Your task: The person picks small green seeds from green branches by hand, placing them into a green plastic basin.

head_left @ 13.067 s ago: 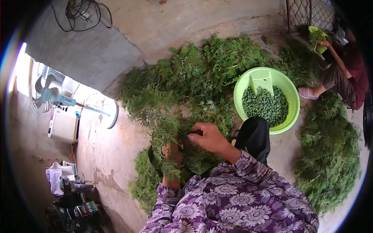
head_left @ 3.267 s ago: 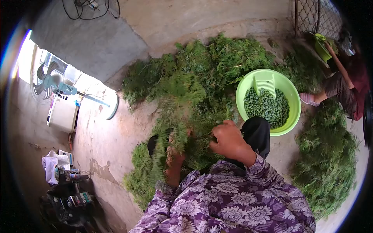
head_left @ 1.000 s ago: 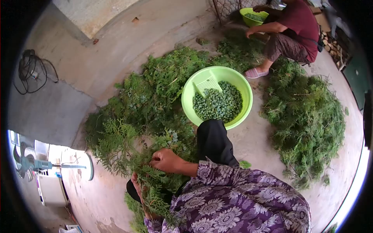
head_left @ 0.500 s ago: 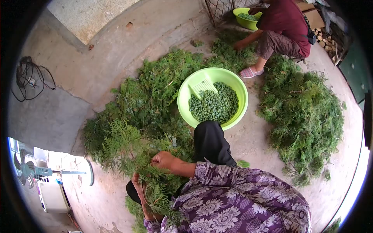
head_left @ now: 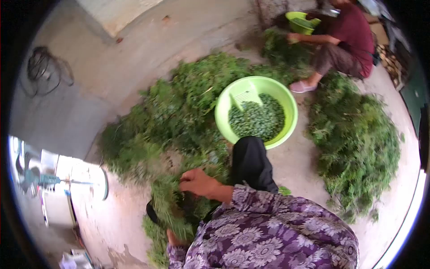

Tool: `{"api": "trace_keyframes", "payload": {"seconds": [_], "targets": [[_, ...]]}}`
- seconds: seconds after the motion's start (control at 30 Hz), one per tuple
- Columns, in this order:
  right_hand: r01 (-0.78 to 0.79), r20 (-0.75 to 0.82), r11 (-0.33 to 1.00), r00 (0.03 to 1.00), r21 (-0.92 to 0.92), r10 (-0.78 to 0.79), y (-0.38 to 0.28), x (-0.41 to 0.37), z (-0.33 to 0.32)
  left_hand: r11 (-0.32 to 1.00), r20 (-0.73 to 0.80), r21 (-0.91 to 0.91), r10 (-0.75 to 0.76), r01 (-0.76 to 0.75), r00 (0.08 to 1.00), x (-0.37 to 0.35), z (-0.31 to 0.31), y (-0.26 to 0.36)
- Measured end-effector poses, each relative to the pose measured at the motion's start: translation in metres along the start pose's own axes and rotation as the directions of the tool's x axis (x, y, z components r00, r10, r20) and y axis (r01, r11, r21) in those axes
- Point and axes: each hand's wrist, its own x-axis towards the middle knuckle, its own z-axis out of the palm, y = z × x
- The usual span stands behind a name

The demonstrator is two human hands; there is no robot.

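My right hand (head_left: 198, 183) is beside a leafy evergreen branch (head_left: 166, 204), its fingers drawn together; anything between them is too small or blurred to make out. Foliage of that branch covers most of my left hand (head_left: 174, 237), so its fingers are hidden and only the part near the wrist shows. Just beyond my black-clad knee stands a light green basin (head_left: 220, 117) with a ridged washboard section, holding many small green cones or berries (head_left: 260, 119).
Cut greenery (head_left: 156, 107) lies heaped left of the basin, and another heap (head_left: 358, 148) lies to the right. A co-worker (head_left: 349, 40) sits at the back right near a smaller green basin (head_left: 295, 17). A fan (head_left: 38, 177) and a coiled cable (head_left: 42, 69) are at left.
The branch has swung down toward my lap and now covers my left hand. The co-worker's near arm has risen with greenery at the hand. The whole view has shifted slightly.
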Motion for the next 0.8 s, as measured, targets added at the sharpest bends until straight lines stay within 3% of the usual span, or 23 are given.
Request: {"api": "trace_keyframes", "payload": {"seconds": [0.1,0.17,0.3,0.37,0.4,0.43,0.47,0.5,0.57,0.6,0.7,0.73,0.77,0.8], "targets": [[-0.011,0.063,0.997,0.998,-0.076,0.015,0.005,-0.001,0.005,0.975,-0.111,0.221,0.036,-0.011,0.993,-0.013,0.010,0.011],[0.318,-0.046,0.885,0.934,-0.338,-0.353,0.014,0.004,0.006,0.937,-0.154,0.351,0.054,0.003,0.987,-0.019,0.017,0.018],[0.370,-0.109,0.855,0.894,-0.363,-0.434,0.012,0.006,0.009,0.858,-0.167,0.514,0.082,0.015,0.983,-0.018,0.023,0.035],[0.331,-0.125,0.898,0.917,-0.290,-0.379,0.017,0.010,0.007,0.731,0.113,0.668,0.081,-0.136,0.990,-0.007,0.024,0.060],[0.330,-0.122,0.899,0.919,-0.289,-0.376,0.015,0.008,0.006,0.731,0.109,0.670,0.078,-0.131,0.991,-0.005,0.029,0.072],[0.363,-0.094,0.851,0.900,-0.379,-0.426,0.011,0.005,0.007,0.972,-0.036,0.232,-0.015,0.023,0.999,-0.006,0.035,0.083],[0.393,-0.062,0.794,0.879,-0.464,-0.472,0.010,0.004,0.008,0.952,-0.118,-0.279,-0.164,0.125,0.979,-0.006,0.039,0.089],[0.394,-0.058,0.795,0.881,-0.462,-0.470,0.012,0.004,0.008,0.952,-0.122,-0.278,-0.166,0.126,0.979,-0.005,0.038,0.089],[0.466,-0.031,0.837,0.869,-0.286,-0.494,0.020,0.006,0.009,0.988,-0.126,0.114,-0.094,0.109,0.988,-0.003,0.038,0.087],[0.466,-0.026,0.838,0.870,-0.285,-0.492,0.018,0.006,0.010,0.947,-0.116,0.307,-0.060,0.093,0.991,-0.002,0.037,0.086],[0.441,-0.028,0.869,0.888,-0.224,-0.458,0.004,-0.003,0.016,0.617,-0.050,0.786,0.019,0.028,0.999,-0.001,0.036,0.076],[0.457,0.048,0.865,0.888,-0.207,-0.457,0.000,-0.008,0.021,0.991,-0.170,0.137,0.017,0.006,0.985,-0.004,0.028,-0.013],[0.473,0.122,0.861,0.881,-0.188,-0.457,-0.005,-0.012,0.023,0.991,-0.173,0.137,0.018,0.006,0.985,-0.002,0.029,-0.009],[0.524,0.096,0.830,0.851,-0.189,-0.516,-0.012,-0.013,0.023,0.999,-0.219,0.000,-0.040,0.041,0.975,0.003,0.031,0.005]]}}
